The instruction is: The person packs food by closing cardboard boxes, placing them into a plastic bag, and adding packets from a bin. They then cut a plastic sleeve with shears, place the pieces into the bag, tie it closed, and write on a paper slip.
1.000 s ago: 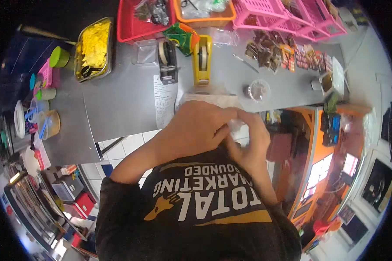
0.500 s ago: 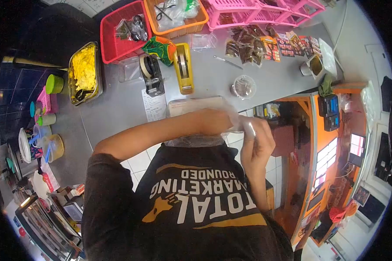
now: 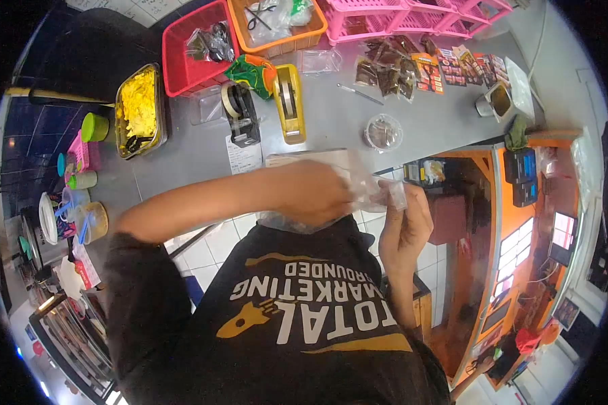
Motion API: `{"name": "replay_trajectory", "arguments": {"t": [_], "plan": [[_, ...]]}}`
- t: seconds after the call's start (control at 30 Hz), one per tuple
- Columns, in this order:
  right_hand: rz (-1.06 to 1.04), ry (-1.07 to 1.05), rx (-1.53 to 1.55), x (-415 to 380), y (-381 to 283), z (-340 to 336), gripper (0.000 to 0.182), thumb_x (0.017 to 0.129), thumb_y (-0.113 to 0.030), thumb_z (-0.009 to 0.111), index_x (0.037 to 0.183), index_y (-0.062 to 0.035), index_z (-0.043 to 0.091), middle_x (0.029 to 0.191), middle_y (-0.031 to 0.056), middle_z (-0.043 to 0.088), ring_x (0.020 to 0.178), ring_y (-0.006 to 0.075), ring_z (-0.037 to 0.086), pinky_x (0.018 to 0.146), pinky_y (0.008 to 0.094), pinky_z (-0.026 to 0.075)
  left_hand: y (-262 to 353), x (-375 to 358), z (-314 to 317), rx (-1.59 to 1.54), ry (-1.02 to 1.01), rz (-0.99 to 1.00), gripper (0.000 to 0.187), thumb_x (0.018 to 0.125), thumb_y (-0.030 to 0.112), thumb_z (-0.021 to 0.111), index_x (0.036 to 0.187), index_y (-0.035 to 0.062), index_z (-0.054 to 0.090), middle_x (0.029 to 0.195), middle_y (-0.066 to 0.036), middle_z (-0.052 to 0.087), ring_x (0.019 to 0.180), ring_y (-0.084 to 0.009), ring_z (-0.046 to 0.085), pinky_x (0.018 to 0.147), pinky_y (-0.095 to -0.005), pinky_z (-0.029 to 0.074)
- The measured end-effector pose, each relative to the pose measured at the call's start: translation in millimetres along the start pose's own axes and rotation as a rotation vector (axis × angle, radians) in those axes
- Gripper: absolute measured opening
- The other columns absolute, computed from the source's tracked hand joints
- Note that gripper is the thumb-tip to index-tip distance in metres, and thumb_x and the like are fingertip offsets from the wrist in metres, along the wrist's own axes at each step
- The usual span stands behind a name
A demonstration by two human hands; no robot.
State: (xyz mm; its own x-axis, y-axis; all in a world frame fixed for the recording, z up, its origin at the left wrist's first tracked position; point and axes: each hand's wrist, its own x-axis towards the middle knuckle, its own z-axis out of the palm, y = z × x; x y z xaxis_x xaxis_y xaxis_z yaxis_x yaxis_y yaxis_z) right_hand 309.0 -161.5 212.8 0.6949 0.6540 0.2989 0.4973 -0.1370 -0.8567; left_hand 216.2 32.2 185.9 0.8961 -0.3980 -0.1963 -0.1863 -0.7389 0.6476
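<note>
Crumpled clear plastic [image 3: 368, 189], which looks like a thin bag, stretches between my two hands over the table's front edge. My left hand [image 3: 314, 194] is closed at its left end, knuckles up, with the fingertips hidden. My right hand [image 3: 409, 219] pinches the other end between thumb and fingers, and a bit of plastic [image 3: 398, 196] sticks up there. Behind my left hand lies a pale, flat package [image 3: 311, 159], partly covered by the hand and plastic. More clear plastic hangs below my left wrist, against the dark shirt [image 3: 304, 290].
On the grey table [image 3: 189, 162] stand a black tape dispenser [image 3: 242, 118], a yellow tape dispenser [image 3: 290, 108] and a round clear tub [image 3: 384, 133]. Further back are a red basket [image 3: 182, 67], an orange basket [image 3: 280, 46] and several brown packets [image 3: 392, 71]. A yellow-filled container [image 3: 140, 108] stands left.
My left hand has shifted left and slightly toward my body, its elbow moving outward. More plastic now shows between the hands. My right hand keeps its pinch, and the view has shifted slightly.
</note>
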Motion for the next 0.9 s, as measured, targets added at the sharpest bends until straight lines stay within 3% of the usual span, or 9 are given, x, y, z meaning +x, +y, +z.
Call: {"name": "replay_trajectory", "arguments": {"t": [0.07, 0.23, 0.43, 0.53, 0.6, 0.73, 0.77, 0.83, 0.9], "plan": [[0.005, 0.003, 0.015, 1, 1, 1, 0.018, 0.091, 0.004, 0.061, 0.107, 0.0046, 0.069, 0.093, 0.0141, 0.064, 0.080, 0.0205, 0.062, 0.072, 0.0288, 0.049, 8, -54, -29, -0.104, -0.092, -0.095, 0.029, 0.095, 0.028, 0.058, 0.098, 0.0012, 0.068, 0.085, -0.019, 0.068, 0.086, -0.0380, 0.066, 0.081, -0.0496, 0.052], [-0.002, -0.046, -0.036, 6, -7, 5, 0.016, 0.091, 0.004, 0.063, 0.105, 0.0039, 0.070, 0.091, 0.0120, 0.065, 0.078, 0.0179, 0.061, 0.070, 0.0271, 0.048, 31, -106, -54, 0.560, -0.469, -0.535, 0.017, 0.086, 0.020, 0.062, 0.091, 0.0056, 0.071, 0.082, -0.014, 0.068, 0.088, -0.0320, 0.067, 0.089, -0.0416, 0.047], [-0.051, -0.131, 0.017, 9, -24, 21, 0.016, 0.081, 0.009, 0.068, 0.096, 0.0041, 0.068, 0.087, 0.0118, 0.066, 0.071, 0.0152, 0.060, 0.065, 0.0257, 0.048, 70, -118, -63, 0.693, 0.193, -0.312, 0.014, 0.080, 0.018, 0.067, 0.089, 0.0061, 0.068, 0.076, -0.011, 0.065, 0.087, -0.0312, 0.068, 0.083, -0.0421, 0.046], [-0.073, -0.216, 0.069, 7, -34, 36, 0.018, 0.075, 0.011, 0.070, 0.091, 0.0040, 0.065, 0.087, 0.0136, 0.067, 0.071, 0.0174, 0.064, 0.065, 0.0258, 0.051, 68, -100, -51, 0.035, 0.160, -0.429, 0.017, 0.080, 0.014, 0.068, 0.095, 0.0061, 0.064, 0.082, -0.014, 0.064, 0.085, -0.0353, 0.066, 0.075, -0.0449, 0.049], [-0.051, -0.242, 0.087, 5, -43, 43, 0.018, 0.075, 0.010, 0.071, 0.091, 0.0036, 0.066, 0.088, 0.0147, 0.068, 0.075, 0.0197, 0.067, 0.067, 0.0266, 0.052, 61, -90, -36, -0.270, 0.422, -0.390, 0.021, 0.081, 0.011, 0.068, 0.100, 0.0064, 0.061, 0.084, -0.016, 0.063, 0.084, -0.0379, 0.065, 0.072, -0.0470, 0.049], [-0.141, -0.348, 0.245, 4, -22, 44, 0.025, 0.071, 0.003, 0.078, 0.095, 0.0006, 0.069, 0.092, 0.0139, 0.070, 0.091, 0.0260, 0.069, 0.082, 0.0336, 0.054, 47, -73, -11, -0.328, 0.609, -0.225, 0.022, 0.080, 0.005, 0.064, 0.101, 0.0056, 0.057, 0.086, -0.018, 0.062, 0.086, -0.0395, 0.063, 0.075, -0.0486, 0.050], [-0.069, -0.341, 0.369, 1, -10, 41, 0.037, 0.071, 0.000, 0.080, 0.106, 0.0003, 0.069, 0.101, 0.0153, 0.070, 0.101, 0.0286, 0.067, 0.096, 0.0375, 0.049, 49, -72, -14, -0.284, 0.614, -0.202, 0.022, 0.080, 0.005, 0.063, 0.101, 0.0052, 0.057, 0.088, -0.018, 0.061, 0.088, -0.0397, 0.063, 0.076, -0.0478, 0.050], [0.058, -0.121, 0.318, 5, -17, 61, 0.041, 0.071, -0.004, 0.081, 0.110, 0.0009, 0.067, 0.106, 0.0168, 0.069, 0.108, 0.0319, 0.064, 0.104, 0.0405, 0.044, 55, -68, -20, -0.192, 0.626, -0.163, 0.023, 0.079, 0.004, 0.062, 0.102, 0.0044, 0.057, 0.091, -0.018, 0.060, 0.092, -0.0401, 0.061, 0.079, -0.0462, 0.050], [0.026, -0.196, 0.223, -11, 27, 80, 0.038, 0.075, -0.007, 0.079, 0.109, 0.0015, 0.065, 0.107, 0.0182, 0.067, 0.112, 0.0368, 0.060, 0.111, 0.0450, 0.037, 55, -50, -8, -0.250, 0.686, -0.041, 0.023, 0.078, 0.003, 0.061, 0.101, 0.0033, 0.057, 0.094, -0.019, 0.058, 0.095, -0.0396, 0.060, 0.081, -0.0447, 0.050]]}}
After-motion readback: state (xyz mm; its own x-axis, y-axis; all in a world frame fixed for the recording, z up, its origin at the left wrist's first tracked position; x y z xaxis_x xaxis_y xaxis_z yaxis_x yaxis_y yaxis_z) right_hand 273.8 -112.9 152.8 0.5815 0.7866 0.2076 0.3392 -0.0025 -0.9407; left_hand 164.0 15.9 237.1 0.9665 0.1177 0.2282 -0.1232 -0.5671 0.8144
